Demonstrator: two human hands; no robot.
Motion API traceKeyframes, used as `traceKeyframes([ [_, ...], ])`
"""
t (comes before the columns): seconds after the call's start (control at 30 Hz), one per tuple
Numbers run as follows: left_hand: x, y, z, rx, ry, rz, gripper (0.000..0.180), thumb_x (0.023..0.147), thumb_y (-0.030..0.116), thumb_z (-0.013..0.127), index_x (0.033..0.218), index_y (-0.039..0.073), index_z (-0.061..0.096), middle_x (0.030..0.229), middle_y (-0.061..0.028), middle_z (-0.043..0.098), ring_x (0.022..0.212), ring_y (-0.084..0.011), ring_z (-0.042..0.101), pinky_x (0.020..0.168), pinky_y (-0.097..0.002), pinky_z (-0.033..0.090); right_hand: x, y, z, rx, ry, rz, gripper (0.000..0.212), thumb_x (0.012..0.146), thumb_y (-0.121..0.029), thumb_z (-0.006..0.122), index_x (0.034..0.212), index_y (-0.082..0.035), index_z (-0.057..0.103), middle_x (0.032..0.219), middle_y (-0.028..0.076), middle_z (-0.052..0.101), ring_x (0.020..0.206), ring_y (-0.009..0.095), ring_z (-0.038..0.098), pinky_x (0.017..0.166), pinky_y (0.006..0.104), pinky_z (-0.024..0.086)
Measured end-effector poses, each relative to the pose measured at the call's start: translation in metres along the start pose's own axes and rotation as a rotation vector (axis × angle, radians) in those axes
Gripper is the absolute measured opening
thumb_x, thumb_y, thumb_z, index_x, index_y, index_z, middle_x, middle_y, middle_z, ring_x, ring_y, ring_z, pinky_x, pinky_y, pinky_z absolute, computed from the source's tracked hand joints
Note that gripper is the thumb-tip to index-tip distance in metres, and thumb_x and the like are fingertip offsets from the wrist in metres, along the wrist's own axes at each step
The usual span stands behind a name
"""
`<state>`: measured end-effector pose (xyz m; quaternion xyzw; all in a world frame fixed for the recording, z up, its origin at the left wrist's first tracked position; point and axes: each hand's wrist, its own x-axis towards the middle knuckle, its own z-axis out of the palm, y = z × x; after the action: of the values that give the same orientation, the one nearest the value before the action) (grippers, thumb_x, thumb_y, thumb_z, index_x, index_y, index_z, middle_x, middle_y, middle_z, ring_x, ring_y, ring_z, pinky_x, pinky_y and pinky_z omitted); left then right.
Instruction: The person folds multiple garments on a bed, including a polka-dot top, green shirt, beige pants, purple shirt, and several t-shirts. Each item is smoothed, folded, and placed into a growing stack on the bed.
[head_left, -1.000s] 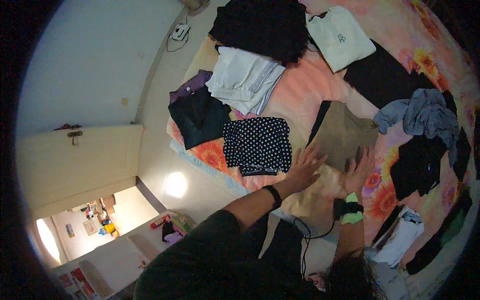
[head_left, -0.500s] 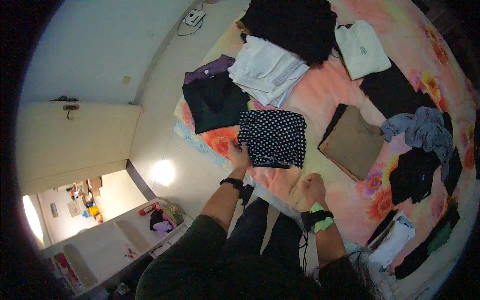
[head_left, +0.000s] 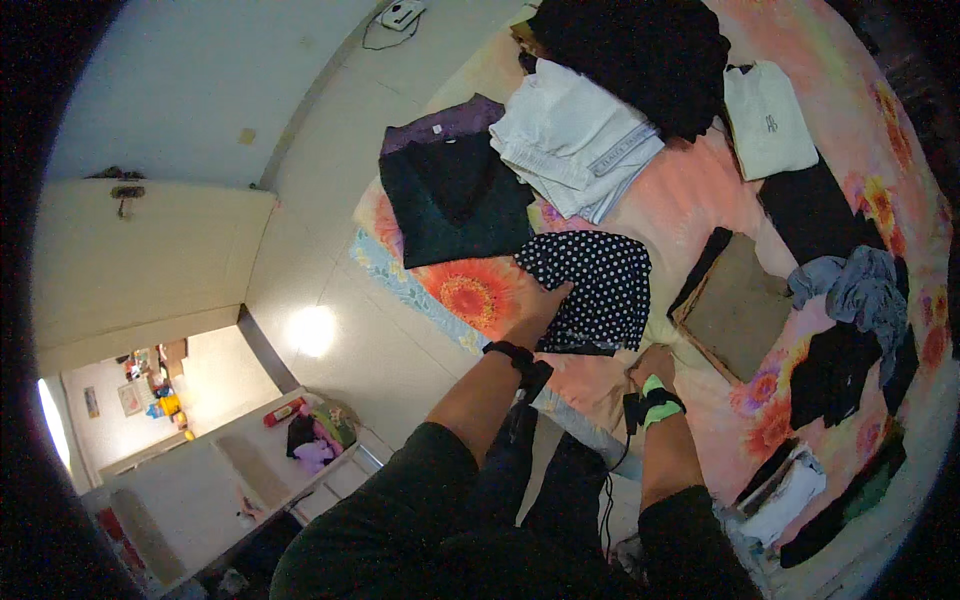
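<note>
A folded black cloth garment with white polka dots (head_left: 597, 285) lies near the bed's front edge. At its left side is my left hand (head_left: 540, 308), closed on the edge, with the thumb on top and the other fingers hidden by the cloth. Just off the garment's lower right corner, my right hand (head_left: 652, 366) rests low over the bed with curled fingers; whether anything is in them is hidden. Behind the dotted garment lie a folded black top (head_left: 455, 200) over a purple one (head_left: 440, 125) and a pile of white clothes (head_left: 570, 140).
The bed (head_left: 690, 185) has a pink floral cover. A large black heap (head_left: 630, 60) lies at the back. To the right are a folded brown garment (head_left: 738, 305), a cream top (head_left: 770, 120), grey cloth (head_left: 865, 290) and rolled clothes (head_left: 785, 495). A shelf unit (head_left: 190, 500) stands lower left.
My left hand has moved right, further over the dotted garment's edge. My right hand stays closed near its lower right corner. The whole view has shifted a little.
</note>
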<state>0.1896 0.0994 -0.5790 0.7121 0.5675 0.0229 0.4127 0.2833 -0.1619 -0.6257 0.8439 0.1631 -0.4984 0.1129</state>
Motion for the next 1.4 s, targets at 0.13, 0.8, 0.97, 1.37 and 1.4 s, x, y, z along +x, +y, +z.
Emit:
traceKeyframes([
  [0.13,0.009,-0.016,0.003,-0.326,-0.181,-0.043,0.084,0.069,0.032,0.088,0.134,-0.005,0.049,0.129,-0.016,0.061,0.117,-0.0281,0.059,0.099,-0.04,0.048,0.006,-0.001,0.007,-0.152,0.141,0.01,0.074,0.077,-0.04,0.079,0.128,0.007,0.053,0.128,0.024,0.059,0.116,0.035,0.059,0.094,0.0407,0.053],
  [0.8,0.028,0.015,0.012,-0.465,-0.392,0.132,0.078,0.081,0.034,0.081,0.14,0.0,0.044,0.135,-0.015,0.056,0.124,-0.0287,0.054,0.104,-0.0408,0.043,-0.006,-0.014,-0.014,-0.105,-0.017,-0.019,0.055,0.078,-0.042,0.077,0.105,0.004,0.064,0.105,0.019,0.068,0.105,0.03,0.063,0.089,0.0428,0.053],
  [0.97,0.025,-0.008,-0.017,-0.426,-0.026,-0.02,0.048,0.09,0.024,0.07,0.128,0.001,0.052,0.113,-0.0125,0.065,0.103,-0.021,0.061,0.088,-0.035,0.051,0.008,-0.005,0.0,-0.371,0.025,-0.132,0.073,0.083,-0.052,0.07,0.131,0.0,0.055,0.124,0.014,0.064,0.108,0.027,0.065,0.087,0.036,0.056],
  [1.37,0.06,-0.097,-0.172,-0.623,0.337,-0.243,0.038,0.092,0.019,0.066,0.124,0.006,0.051,0.103,-0.0043,0.061,0.087,-0.0165,0.058,0.075,-0.0292,0.049,0.056,0.028,0.069,-0.037,0.476,-0.207,0.044,0.081,-0.045,0.074,0.097,-0.004,0.072,0.101,0.014,0.071,0.087,0.029,0.069,0.074,0.0405,0.056],
  [1.4,0.07,-0.099,-0.181,-0.718,0.282,-0.29,0.038,0.092,0.02,0.067,0.123,0.007,0.051,0.102,-0.0043,0.061,0.085,-0.0159,0.059,0.073,-0.0288,0.05,0.056,0.028,0.071,-0.002,0.437,-0.307,0.044,0.081,-0.044,0.074,0.099,-0.004,0.072,0.101,0.015,0.071,0.087,0.029,0.069,0.074,0.0406,0.056],
])
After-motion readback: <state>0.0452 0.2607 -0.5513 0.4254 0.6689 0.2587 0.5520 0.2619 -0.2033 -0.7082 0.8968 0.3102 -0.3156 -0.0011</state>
